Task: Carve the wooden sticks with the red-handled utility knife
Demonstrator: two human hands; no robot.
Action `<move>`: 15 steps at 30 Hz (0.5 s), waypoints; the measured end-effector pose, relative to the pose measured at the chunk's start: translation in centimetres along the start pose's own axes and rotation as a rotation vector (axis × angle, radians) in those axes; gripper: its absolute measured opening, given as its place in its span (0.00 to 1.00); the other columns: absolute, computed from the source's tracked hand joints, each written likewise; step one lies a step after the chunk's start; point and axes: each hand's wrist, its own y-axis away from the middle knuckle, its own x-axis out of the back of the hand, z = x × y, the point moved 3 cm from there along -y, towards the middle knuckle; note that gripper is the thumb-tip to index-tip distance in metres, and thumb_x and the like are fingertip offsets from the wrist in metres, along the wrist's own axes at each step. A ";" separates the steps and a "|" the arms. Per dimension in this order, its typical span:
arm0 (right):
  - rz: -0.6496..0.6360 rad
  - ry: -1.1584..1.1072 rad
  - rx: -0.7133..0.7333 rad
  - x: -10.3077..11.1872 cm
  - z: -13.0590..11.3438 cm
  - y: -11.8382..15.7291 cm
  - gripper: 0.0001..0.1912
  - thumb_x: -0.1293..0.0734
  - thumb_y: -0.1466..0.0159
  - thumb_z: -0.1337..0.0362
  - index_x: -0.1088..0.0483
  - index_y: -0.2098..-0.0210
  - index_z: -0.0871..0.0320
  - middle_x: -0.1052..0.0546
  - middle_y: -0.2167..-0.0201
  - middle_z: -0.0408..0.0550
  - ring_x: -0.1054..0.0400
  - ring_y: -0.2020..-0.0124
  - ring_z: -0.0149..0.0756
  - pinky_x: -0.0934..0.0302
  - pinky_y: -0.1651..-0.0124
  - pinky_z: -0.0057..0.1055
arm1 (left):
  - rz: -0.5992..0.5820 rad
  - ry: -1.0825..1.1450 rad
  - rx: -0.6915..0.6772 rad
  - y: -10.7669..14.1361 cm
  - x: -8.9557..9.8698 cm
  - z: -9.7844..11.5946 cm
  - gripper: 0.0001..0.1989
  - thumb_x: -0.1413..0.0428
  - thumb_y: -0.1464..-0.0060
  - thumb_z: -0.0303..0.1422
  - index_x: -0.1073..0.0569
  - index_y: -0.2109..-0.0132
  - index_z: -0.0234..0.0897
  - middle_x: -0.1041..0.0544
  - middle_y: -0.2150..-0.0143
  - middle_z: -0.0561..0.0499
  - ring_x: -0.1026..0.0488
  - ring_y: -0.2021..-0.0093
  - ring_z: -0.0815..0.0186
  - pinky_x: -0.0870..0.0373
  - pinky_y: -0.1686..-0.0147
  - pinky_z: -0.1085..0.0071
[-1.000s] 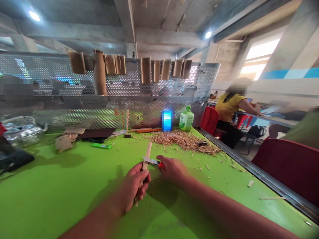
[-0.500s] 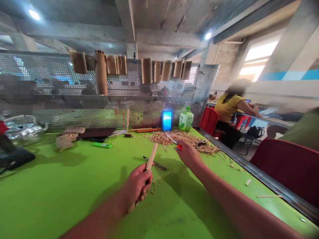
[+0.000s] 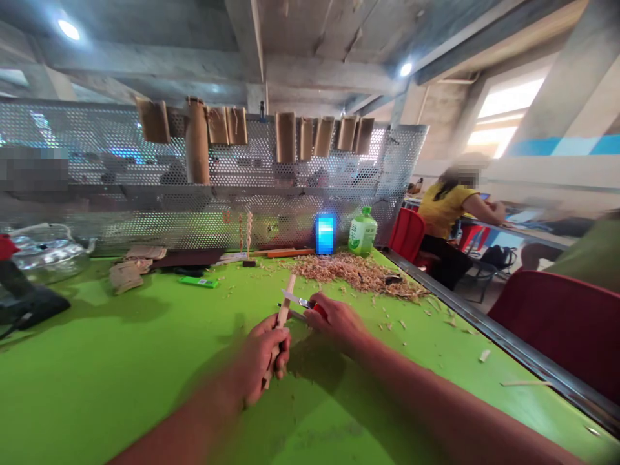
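Observation:
My left hand (image 3: 267,354) is closed around a pale wooden stick (image 3: 287,302), which points up and away from me. In my right hand (image 3: 334,320) is a utility knife (image 3: 317,308) with a red and black handle. Its bright blade crosses the upper part of the stick; whether it touches the wood, I cannot tell. A thin dark tool (image 3: 296,315) lies on the green table (image 3: 159,374) behind the stick, partly hidden by my hands.
Wood shavings (image 3: 358,271) lie heaped at the back right, near a green-capped bottle (image 3: 363,232). A green box (image 3: 198,282) and gloves (image 3: 128,274) are at the back left, beside a metal kettle (image 3: 48,252). A perforated metal screen (image 3: 261,174) stands behind.
My right hand has brought the knife left and toward me, from near the shavings to the stick. The stick in my left hand has shifted slightly left.

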 end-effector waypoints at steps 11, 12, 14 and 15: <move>0.101 0.024 0.035 0.4 0.9 -0.4 0.17 0.41 0.33 0.50 0.29 0.65 0.56 0.28 0.75 0.43 0.41 0.77 0.29 0.58 0.74 0.27 | -0.067 0.002 -0.039 0.8 -0.8 0.8 0.14 0.50 0.41 0.41 0.36 0.52 0.39 0.41 0.76 0.61 0.48 0.85 0.77 0.47 0.86 0.78; 0.114 0.028 0.020 0.6 1.2 -0.6 0.18 0.41 0.33 0.50 0.30 0.66 0.57 0.29 0.76 0.43 0.41 0.77 0.29 0.58 0.74 0.27 | -0.070 -0.003 -0.033 0.8 -0.9 0.8 0.15 0.49 0.42 0.41 0.37 0.51 0.39 0.41 0.76 0.61 0.49 0.85 0.77 0.48 0.86 0.78; 0.151 0.036 -0.019 1.1 1.9 -0.8 0.19 0.41 0.33 0.49 0.31 0.67 0.57 0.30 0.77 0.43 0.41 0.78 0.29 0.58 0.75 0.27 | -0.073 0.004 -0.021 0.9 -0.9 0.8 0.17 0.49 0.42 0.40 0.38 0.49 0.39 0.41 0.76 0.62 0.50 0.85 0.77 0.48 0.87 0.78; 0.170 0.035 -0.035 1.4 2.1 -0.9 0.19 0.42 0.33 0.49 0.31 0.68 0.57 0.30 0.77 0.42 0.41 0.78 0.29 0.57 0.75 0.27 | -0.076 0.008 -0.016 1.0 -1.0 0.7 0.18 0.48 0.42 0.40 0.38 0.48 0.39 0.40 0.75 0.62 0.49 0.85 0.77 0.48 0.87 0.79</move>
